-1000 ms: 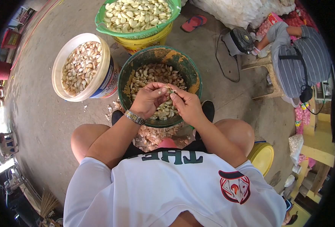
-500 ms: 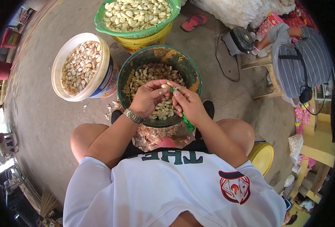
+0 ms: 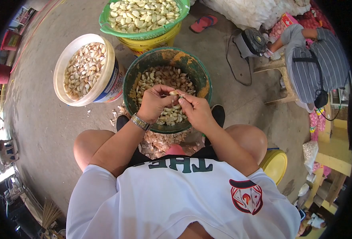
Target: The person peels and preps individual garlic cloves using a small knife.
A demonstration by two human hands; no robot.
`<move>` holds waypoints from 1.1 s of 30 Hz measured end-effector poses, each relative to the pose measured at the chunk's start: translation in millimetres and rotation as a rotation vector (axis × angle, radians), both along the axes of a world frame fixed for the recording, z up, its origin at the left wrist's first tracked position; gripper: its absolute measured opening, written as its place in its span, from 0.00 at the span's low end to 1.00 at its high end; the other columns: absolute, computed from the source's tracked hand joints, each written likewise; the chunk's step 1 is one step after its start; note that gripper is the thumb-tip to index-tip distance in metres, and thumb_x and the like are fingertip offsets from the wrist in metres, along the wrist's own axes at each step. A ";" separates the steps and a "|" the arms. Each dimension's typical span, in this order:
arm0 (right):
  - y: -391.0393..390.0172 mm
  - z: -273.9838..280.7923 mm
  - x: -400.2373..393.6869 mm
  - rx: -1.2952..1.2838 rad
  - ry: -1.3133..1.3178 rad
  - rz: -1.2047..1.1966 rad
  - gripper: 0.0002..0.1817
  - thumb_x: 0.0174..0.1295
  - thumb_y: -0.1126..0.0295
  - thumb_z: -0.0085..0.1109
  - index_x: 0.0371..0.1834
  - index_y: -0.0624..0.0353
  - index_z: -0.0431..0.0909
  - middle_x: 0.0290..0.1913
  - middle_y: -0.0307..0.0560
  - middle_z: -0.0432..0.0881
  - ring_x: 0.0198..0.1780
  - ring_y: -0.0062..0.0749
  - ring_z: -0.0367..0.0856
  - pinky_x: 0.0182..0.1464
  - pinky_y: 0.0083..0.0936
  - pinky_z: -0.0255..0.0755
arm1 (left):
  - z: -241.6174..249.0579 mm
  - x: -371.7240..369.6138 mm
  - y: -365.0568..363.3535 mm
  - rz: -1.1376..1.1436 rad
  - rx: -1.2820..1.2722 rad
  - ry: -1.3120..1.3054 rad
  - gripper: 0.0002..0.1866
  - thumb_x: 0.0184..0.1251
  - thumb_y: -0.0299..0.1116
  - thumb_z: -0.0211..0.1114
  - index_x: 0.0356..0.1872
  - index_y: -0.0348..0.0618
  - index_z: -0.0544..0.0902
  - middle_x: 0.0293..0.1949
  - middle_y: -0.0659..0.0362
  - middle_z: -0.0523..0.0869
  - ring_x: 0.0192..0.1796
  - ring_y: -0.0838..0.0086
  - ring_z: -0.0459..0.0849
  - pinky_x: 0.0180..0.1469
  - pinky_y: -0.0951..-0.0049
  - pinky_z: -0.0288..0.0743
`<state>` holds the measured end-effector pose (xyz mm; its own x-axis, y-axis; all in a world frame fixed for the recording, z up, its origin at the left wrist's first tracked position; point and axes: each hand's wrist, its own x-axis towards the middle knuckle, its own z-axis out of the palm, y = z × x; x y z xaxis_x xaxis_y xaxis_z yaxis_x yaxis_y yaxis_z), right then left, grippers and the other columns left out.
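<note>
Above the green tub (image 3: 129, 75), my two hands meet around a single garlic clove (image 3: 173, 93). My left hand (image 3: 155, 104) pinches the clove between thumb and fingertips. My right hand (image 3: 195, 111) is closed on a slim green-handled tool, mostly hidden by the fingers; whether it has a blade I cannot make out. Its thumb and fingertips touch the clove's right end. Below, many loose garlic cloves (image 3: 172, 116) lie inside the tub, some pale and peeled, others with brownish skin.
Left of the tub stands a white bucket (image 3: 60, 71) of unpeeled cloves. Behind, a green basket (image 3: 104, 24) of peeled cloves rests on a yellow bucket (image 3: 156, 44). Skins (image 3: 160, 142) litter the floor. A flip-flop (image 3: 203, 24) and a seated person (image 3: 321, 71) are at the right.
The right hand has turned, so the green handle that showed below it is now almost hidden. Both hands stay over the tub with the clove between them.
</note>
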<state>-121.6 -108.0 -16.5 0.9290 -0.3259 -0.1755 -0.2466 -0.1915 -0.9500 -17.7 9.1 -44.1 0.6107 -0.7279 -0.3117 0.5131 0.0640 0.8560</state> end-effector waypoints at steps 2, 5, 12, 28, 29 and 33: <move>-3.6 10.7 -0.5 0.431 0.130 -0.088 0.13 0.59 0.67 0.47 0.43 0.63 0.72 0.21 0.41 0.72 0.20 0.19 0.67 0.22 0.18 0.64 | 0.2 0.1 -0.5 -0.010 -0.005 -0.016 0.12 0.48 0.19 0.62 0.36 0.35 0.75 0.32 0.57 0.79 0.28 0.79 0.78 0.27 0.84 0.72; -5.2 17.8 1.0 0.772 0.173 -0.204 0.10 0.60 0.65 0.46 0.32 0.62 0.72 0.17 0.37 0.67 0.16 0.16 0.62 0.15 0.16 0.58 | -0.8 1.7 0.8 -0.017 -0.056 0.140 0.14 0.50 0.20 0.61 0.40 0.35 0.74 0.33 0.57 0.79 0.30 0.77 0.79 0.29 0.83 0.73; -4.0 15.2 -0.2 0.735 0.113 -0.214 0.11 0.60 0.63 0.46 0.28 0.60 0.68 0.19 0.38 0.68 0.15 0.17 0.61 0.15 0.16 0.57 | -1.4 5.3 2.2 -0.063 -0.189 0.390 0.15 0.54 0.21 0.56 0.45 0.36 0.72 0.36 0.59 0.78 0.34 0.76 0.79 0.33 0.81 0.73; 35.7 2.7 -37.7 -0.339 0.133 0.795 0.21 0.55 0.65 0.47 0.52 0.61 0.66 0.35 0.58 0.77 0.36 0.48 0.75 0.41 0.36 0.68 | 14.6 27.9 7.9 0.070 -0.026 0.114 0.12 0.54 0.22 0.56 0.42 0.36 0.73 0.32 0.60 0.78 0.28 0.81 0.73 0.32 0.84 0.68; 37.7 0.1 -43.5 -0.382 0.413 0.949 0.22 0.54 0.65 0.47 0.53 0.61 0.65 0.37 0.57 0.77 0.41 0.50 0.74 0.44 0.38 0.66 | 19.9 31.9 8.6 0.056 0.021 0.017 0.12 0.54 0.22 0.57 0.41 0.36 0.74 0.31 0.60 0.79 0.26 0.82 0.73 0.30 0.85 0.67; 39.9 -23.3 -48.6 -0.465 0.531 1.050 0.18 0.52 0.64 0.50 0.45 0.60 0.71 0.34 0.57 0.77 0.40 0.48 0.74 0.43 0.38 0.67 | 62.7 60.5 -1.8 0.060 0.288 -0.520 0.10 0.54 0.27 0.59 0.38 0.37 0.77 0.30 0.60 0.80 0.24 0.84 0.72 0.27 0.85 0.66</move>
<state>-170.1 -68.1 -39.8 0.6277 0.3925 -0.6722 -0.1029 -0.8141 -0.5715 42.8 7.3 18.6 0.7733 -0.6183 -0.1405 0.0247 -0.1920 0.9811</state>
